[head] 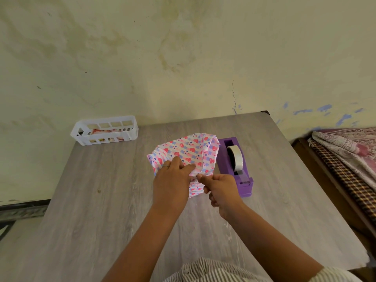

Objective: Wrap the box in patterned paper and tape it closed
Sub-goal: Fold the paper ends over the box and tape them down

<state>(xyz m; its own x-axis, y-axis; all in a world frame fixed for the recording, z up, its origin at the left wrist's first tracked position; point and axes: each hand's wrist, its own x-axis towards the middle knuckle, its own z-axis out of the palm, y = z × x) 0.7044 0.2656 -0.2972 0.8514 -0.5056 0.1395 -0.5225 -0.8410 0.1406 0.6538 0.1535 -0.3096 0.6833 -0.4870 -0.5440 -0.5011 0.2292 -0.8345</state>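
The box is hidden under white paper printed with pink hearts and blue squares, which lies loosely folded over it in the middle of the table. My left hand lies on the near left part of the bundle, fingers pressing the paper down toward the near edge. My right hand is curled, its thumb and forefinger pinching the paper's near fold just beside my left fingertips. A purple tape dispenser with a whitish roll of tape stands right next to the bundle on its right.
A white slotted plastic basket holding patterned sheets sits at the table's far left corner by the wall. A bed with patterned covers stands close to the table's right edge.
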